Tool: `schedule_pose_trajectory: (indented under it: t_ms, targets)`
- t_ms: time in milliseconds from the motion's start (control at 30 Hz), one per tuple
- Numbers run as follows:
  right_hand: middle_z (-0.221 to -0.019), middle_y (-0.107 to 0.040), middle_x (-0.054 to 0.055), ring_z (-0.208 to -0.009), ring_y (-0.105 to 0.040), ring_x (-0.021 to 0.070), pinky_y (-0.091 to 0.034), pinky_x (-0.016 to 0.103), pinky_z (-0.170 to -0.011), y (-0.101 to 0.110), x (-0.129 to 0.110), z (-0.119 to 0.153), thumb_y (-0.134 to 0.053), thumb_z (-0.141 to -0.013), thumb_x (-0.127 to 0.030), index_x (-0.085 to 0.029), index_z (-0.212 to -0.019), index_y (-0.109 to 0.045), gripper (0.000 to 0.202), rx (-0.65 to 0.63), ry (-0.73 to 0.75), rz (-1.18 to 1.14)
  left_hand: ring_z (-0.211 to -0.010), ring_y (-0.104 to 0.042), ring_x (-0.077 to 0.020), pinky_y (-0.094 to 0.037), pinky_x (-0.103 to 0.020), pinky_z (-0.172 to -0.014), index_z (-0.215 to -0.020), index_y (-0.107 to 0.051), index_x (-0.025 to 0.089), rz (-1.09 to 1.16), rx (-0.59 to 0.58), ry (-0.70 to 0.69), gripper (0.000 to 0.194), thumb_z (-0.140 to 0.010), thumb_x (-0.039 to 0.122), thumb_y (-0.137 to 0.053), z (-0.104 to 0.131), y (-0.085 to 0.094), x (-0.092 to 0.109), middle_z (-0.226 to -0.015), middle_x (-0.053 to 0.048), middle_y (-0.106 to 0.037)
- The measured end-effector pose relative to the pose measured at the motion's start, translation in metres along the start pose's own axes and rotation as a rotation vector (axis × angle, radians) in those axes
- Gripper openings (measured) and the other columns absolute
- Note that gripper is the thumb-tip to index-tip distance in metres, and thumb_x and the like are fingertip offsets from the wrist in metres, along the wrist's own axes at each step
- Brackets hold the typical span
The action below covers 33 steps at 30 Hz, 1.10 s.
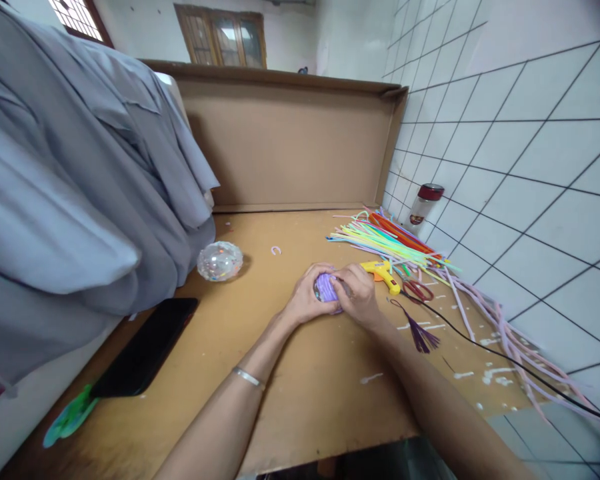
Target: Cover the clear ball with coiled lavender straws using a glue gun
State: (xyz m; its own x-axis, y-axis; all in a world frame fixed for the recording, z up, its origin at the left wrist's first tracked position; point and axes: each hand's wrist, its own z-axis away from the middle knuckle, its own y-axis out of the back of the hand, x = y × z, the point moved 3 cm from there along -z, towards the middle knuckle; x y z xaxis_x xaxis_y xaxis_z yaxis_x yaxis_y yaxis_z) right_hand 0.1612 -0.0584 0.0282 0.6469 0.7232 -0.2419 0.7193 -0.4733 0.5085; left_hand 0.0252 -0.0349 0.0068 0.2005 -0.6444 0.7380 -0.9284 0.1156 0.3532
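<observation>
Between my two hands sits a small round purple piece [325, 288] that looks wound from fuzzy strands. My left hand [306, 295] curls around its left side and lower edge. The fingers of my right hand [355, 292] are bent and press together against its right side; whether a strand end lies in that pinch I cannot make out. Just beyond my right hand lies a yellow glue gun [387, 277] with a black cord. A dark purple tassel [421, 335] rests to the right of my right wrist.
A bundle of colourful pipe cleaners [385, 237] and red-handled scissors [418, 291] lie at the right, near a red-lidded jar [423, 208]. On the left are a clear faceted bowl [220, 261] and a black phone [147, 347]. A cardboard panel [295, 143] stands at the back.
</observation>
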Motion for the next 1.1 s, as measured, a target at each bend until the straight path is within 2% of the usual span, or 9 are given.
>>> schedule_pose_trajectory:
  t_ms: [400,833,1100]
  targets:
    - [-0.08,-0.062,0.006,-0.079,-0.056,0.0202,-0.044,0.035,-0.072,0.0076,0.0045,-0.0056,-0.05,-0.086,-0.019,-0.021,-0.088,-0.059,0.009,-0.057,0.04,0.056,-0.111,-0.055,-0.0241,-0.042,-0.04,-0.1,-0.107,-0.054,0.019,0.031,0.0,-0.028,0.058,-0.056,0.027,-0.079,-0.0011,0.0003,0.0022,-0.115,-0.009,-0.058]
    - [-0.081,-0.061,0.005,-0.076,-0.058,0.0174,-0.047,0.03,-0.068,0.0082,0.0001,-0.0077,-0.048,-0.087,-0.014,-0.02,-0.085,-0.057,0.012,0.022,0.04,0.053,-0.112,-0.055,-0.024,-0.042,-0.038,-0.1,-0.106,-0.053,0.02,0.018,-0.017,-0.055,0.058,-0.055,0.024,-0.079,-0.0018,-0.0003,0.0021,-0.116,-0.009,-0.057]
    - [-0.079,-0.061,0.004,-0.076,-0.058,0.0176,-0.047,0.031,-0.068,0.0058,0.0021,-0.0061,-0.05,-0.086,-0.016,-0.021,-0.086,-0.057,0.008,0.014,0.041,0.03,-0.112,-0.055,-0.024,-0.042,-0.038,-0.1,-0.106,-0.053,0.02,0.029,-0.015,-0.056,0.057,-0.055,0.024,-0.078,-0.0015,0.0003,0.003,-0.115,-0.009,-0.057]
